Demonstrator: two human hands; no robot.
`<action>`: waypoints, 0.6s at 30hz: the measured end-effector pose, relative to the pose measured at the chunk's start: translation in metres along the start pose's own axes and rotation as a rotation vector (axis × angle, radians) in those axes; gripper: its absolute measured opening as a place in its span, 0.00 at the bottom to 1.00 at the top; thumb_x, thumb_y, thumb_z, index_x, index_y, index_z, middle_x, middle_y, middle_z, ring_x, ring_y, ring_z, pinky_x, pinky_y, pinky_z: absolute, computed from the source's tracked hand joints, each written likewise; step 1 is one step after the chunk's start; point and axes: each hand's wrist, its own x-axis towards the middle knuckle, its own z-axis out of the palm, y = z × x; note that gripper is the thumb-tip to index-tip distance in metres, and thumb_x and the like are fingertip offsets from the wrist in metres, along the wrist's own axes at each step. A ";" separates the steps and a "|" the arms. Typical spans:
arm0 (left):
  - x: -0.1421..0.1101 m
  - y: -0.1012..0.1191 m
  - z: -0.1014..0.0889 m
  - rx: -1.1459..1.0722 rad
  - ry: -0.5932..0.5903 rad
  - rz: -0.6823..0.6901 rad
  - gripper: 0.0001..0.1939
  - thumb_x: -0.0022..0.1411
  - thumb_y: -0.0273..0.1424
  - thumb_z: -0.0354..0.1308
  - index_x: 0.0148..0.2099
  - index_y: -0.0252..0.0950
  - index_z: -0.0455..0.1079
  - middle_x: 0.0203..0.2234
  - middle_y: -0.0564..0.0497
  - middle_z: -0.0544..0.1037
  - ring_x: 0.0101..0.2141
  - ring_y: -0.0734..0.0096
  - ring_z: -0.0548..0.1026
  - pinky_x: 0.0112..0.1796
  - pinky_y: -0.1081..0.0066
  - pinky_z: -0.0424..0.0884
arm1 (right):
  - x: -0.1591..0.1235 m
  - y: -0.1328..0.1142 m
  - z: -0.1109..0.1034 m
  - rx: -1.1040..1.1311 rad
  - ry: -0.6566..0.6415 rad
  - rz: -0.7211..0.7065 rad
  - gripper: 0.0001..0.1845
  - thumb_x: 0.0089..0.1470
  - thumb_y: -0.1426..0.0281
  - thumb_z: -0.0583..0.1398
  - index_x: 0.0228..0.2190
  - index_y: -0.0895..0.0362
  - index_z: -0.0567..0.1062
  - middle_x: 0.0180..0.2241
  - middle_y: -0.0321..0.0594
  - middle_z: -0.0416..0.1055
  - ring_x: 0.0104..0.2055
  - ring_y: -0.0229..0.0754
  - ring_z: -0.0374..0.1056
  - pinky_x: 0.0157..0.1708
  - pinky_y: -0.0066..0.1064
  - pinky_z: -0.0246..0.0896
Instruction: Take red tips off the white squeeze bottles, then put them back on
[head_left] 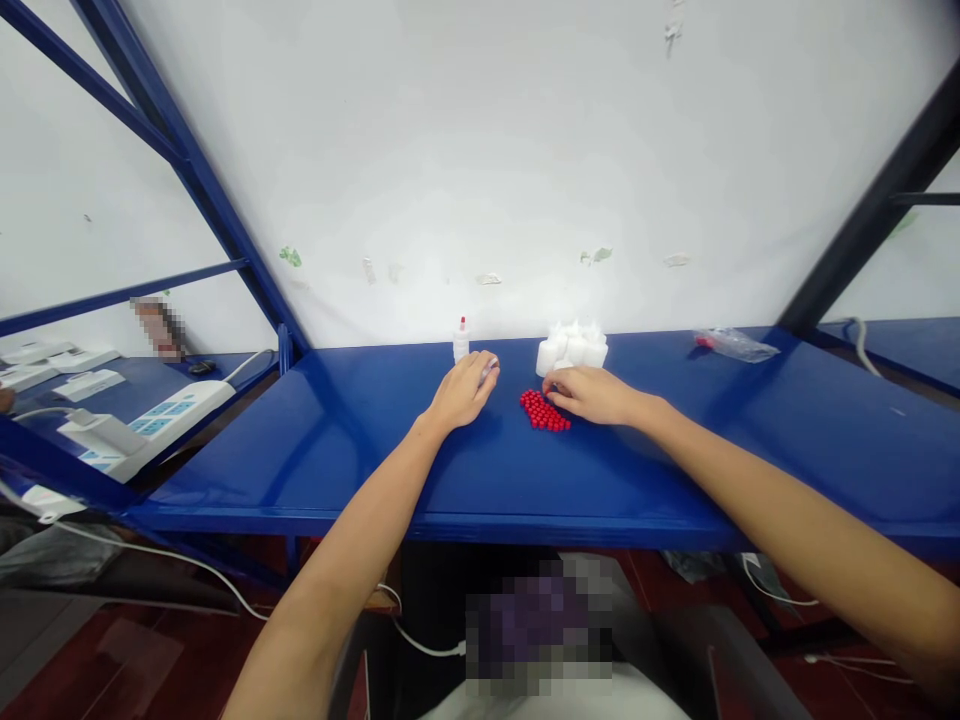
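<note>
My left hand is closed around a pale, translucent bottle, mostly hidden by the fingers. Just behind it stands an upright white squeeze bottle with a red tip. My right hand reaches in from the right, thumb and fingers bent together at the far right edge of a flat heap of small red caps. Whether a cap is between those fingertips is too small to tell. Behind the right hand, a cluster of white bottles with pointed nozzles stands close together.
The blue table meets a white wall at the back. A clear plastic bag with something red lies at the back right. Blue frame posts rise at both sides. A white power strip with cables sits at the left.
</note>
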 end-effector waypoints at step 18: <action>-0.001 0.002 -0.001 -0.028 -0.053 -0.031 0.12 0.72 0.37 0.42 0.46 0.38 0.65 0.37 0.48 0.75 0.36 0.65 0.73 0.41 0.65 0.70 | -0.001 -0.003 -0.004 0.046 -0.041 -0.040 0.08 0.58 0.70 0.55 0.35 0.55 0.74 0.30 0.41 0.74 0.31 0.42 0.66 0.29 0.32 0.52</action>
